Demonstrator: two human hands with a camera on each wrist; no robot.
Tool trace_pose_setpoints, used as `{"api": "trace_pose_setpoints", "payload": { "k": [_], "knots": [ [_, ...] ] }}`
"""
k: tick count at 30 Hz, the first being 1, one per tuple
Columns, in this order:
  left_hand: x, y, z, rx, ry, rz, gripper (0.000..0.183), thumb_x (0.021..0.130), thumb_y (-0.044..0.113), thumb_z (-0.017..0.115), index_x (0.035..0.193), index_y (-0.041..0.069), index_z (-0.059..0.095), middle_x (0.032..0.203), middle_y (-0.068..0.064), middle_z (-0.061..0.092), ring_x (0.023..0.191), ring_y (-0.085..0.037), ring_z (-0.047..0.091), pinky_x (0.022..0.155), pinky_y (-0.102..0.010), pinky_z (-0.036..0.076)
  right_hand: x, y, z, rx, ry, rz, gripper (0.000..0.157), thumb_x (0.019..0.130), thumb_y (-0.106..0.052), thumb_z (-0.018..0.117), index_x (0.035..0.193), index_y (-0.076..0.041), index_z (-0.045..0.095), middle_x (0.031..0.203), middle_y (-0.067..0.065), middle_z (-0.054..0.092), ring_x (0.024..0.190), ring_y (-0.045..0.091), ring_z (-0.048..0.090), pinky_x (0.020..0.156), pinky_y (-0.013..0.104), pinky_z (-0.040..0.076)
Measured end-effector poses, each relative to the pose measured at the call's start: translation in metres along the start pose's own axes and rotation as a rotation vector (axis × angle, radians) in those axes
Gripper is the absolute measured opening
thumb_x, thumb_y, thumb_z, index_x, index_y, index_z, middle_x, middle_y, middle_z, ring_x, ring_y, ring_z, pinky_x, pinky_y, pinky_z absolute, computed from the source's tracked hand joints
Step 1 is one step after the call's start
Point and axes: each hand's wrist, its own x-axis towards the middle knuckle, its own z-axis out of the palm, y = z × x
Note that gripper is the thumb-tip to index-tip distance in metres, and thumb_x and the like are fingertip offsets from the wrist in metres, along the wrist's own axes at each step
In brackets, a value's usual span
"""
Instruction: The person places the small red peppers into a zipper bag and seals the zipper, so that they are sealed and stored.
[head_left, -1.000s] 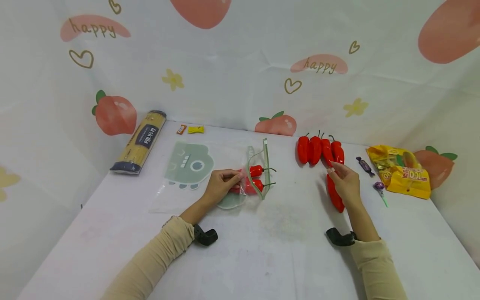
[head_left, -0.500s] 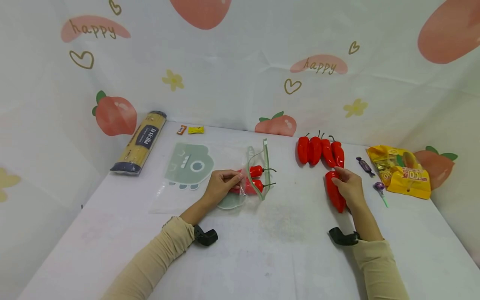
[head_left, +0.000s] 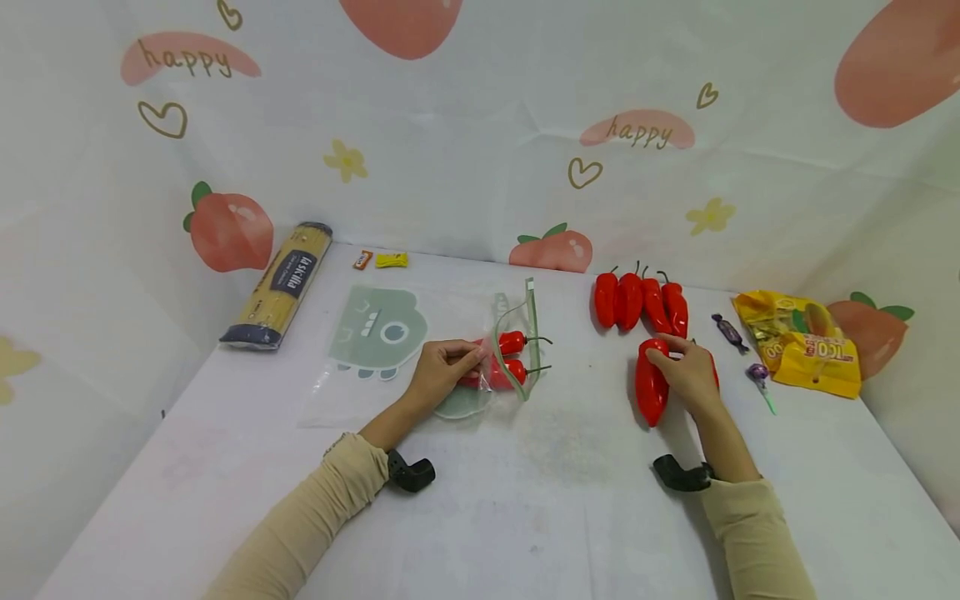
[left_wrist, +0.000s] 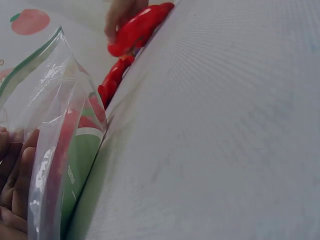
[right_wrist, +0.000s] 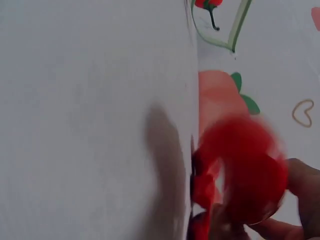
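- Evidently mid-packing, in the head view: a right hand (head_left: 690, 371), thumb and fingers curled, grips a pepper (head_left: 651, 387) by its stem end over the white table (head_left: 570, 508). More red (head_left: 716, 371) shows behind that hand; whether it is held cannot be told. The left hand (head_left: 442, 367) pinches the film of a bag (head_left: 382, 333), two peppers (head_left: 513, 342) inside, stems (head_left: 542, 339) out at the mouth.
- Around them, same view: four peppers (head_left: 628, 300) rowed behind; candy (head_left: 730, 333), lollipop (head_left: 760, 387) and yellow pack (head_left: 802, 342) off right; pasta (head_left: 277, 287) and two sweets (head_left: 392, 260) far left. None blocks the path; only the stems crowd the mouth.
- Left wrist view: the bag gapes, the gripped pepper beyond it. The next move seems to call for a carry leftward, tip turned to the mouth, with the film held apart.
- Right wrist view: the pepper blurs, its shadow on the table suggesting it is lifted.
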Motion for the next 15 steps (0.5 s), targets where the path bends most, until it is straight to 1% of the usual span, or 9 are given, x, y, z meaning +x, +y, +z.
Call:
{"api": "trace_pose_setpoints", "payload": {
  "k": [2,3,4,6,7,8,10,13,15],
  "knots": [
    [0.0,0.0,0.0,0.008,0.008,-0.011,0.024,0.086,0.01,0.063,0.095,-0.012,0.066,0.073,0.003,0.068,0.063,-0.004,0.064,0.061,-0.022,0.057,-0.002,-0.005,0.003,0.074,0.014,-0.03,0.058,0.091,-0.043,0.049,0.139,-0.013,0.039,0.13,0.014,0.038,0.108,0.023,0.043,0.081,0.023,0.053],
    [0.0,0.0,0.0,0.012,0.011,-0.017,0.024,0.085,0.011,0.064,0.095,-0.011,0.066,0.073,0.003,0.068,0.063,-0.004,0.064,0.061,-0.021,0.057,-0.002,-0.009,0.005,0.143,0.02,-0.046,0.058,0.09,-0.044,0.05,0.138,-0.012,0.041,0.126,0.011,0.04,0.104,0.019,0.044,0.078,0.019,0.052],
    [0.0,0.001,0.0,0.017,0.013,-0.022,0.024,0.085,0.011,0.064,0.095,-0.011,0.066,0.073,0.002,0.068,0.063,-0.004,0.064,0.061,-0.021,0.057,-0.003,-0.013,0.008,0.215,0.025,-0.058,0.058,0.09,-0.045,0.051,0.136,-0.011,0.043,0.121,0.006,0.04,0.101,0.016,0.045,0.078,0.016,0.051],
    [0.0,0.001,-0.001,0.022,0.017,-0.03,0.024,0.085,0.011,0.064,0.095,-0.011,0.066,0.074,-0.001,0.068,0.063,-0.004,0.063,0.061,-0.021,0.057,-0.003,-0.022,0.015,0.384,0.031,-0.063,0.056,0.088,-0.043,0.055,0.133,-0.011,0.045,0.115,-0.002,0.041,0.101,0.012,0.046,0.085,0.017,0.051],
    [0.0,0.002,-0.001,0.024,0.018,-0.033,0.024,0.085,0.011,0.064,0.095,-0.011,0.066,0.075,-0.003,0.069,0.063,-0.004,0.063,0.061,-0.02,0.057,-0.003,-0.027,0.02,0.464,0.039,-0.06,0.055,0.088,-0.041,0.056,0.132,-0.011,0.044,0.112,-0.004,0.042,0.103,0.012,0.047,0.088,0.021,0.05],
    [0.0,0.002,-0.001,0.026,0.018,-0.033,0.025,0.085,0.011,0.064,0.096,-0.011,0.066,0.076,-0.007,0.069,0.063,-0.004,0.063,0.061,-0.021,0.057,-0.002,-0.032,0.026,0.545,0.05,-0.065,0.052,0.089,-0.038,0.056,0.131,-0.01,0.043,0.11,-0.005,0.042,0.105,0.013,0.047,0.092,0.024,0.048],
    [0.0,0.003,-0.001,0.032,0.022,-0.031,0.024,0.085,0.011,0.064,0.096,-0.011,0.066,0.079,-0.013,0.069,0.062,-0.004,0.063,0.061,-0.02,0.057,-0.001,-0.043,0.039,0.659,0.075,-0.072,0.047,0.09,-0.031,0.055,0.13,-0.012,0.041,0.109,-0.006,0.041,0.111,0.016,0.045,0.097,0.03,0.045],
    [0.0,0.002,0.0,0.031,0.021,-0.025,0.024,0.085,0.009,0.064,0.095,-0.012,0.066,0.08,-0.019,0.068,0.062,-0.004,0.063,0.061,-0.021,0.057,0.005,-0.058,0.06,0.748,0.139,-0.097,0.038,0.092,-0.025,0.053,0.125,-0.014,0.039,0.11,-0.004,0.039,0.113,0.018,0.044,0.099,0.032,0.045],
    [0.0,0.001,0.001,0.025,0.015,-0.024,0.023,0.085,0.009,0.064,0.095,-0.012,0.066,0.081,-0.02,0.068,0.062,-0.004,0.063,0.061,-0.021,0.057,0.009,-0.065,0.073,0.758,0.183,-0.095,0.033,0.093,-0.023,0.053,0.122,-0.016,0.038,0.112,-0.002,0.037,0.113,0.018,0.043,0.099,0.031,0.046]
  ]
}}
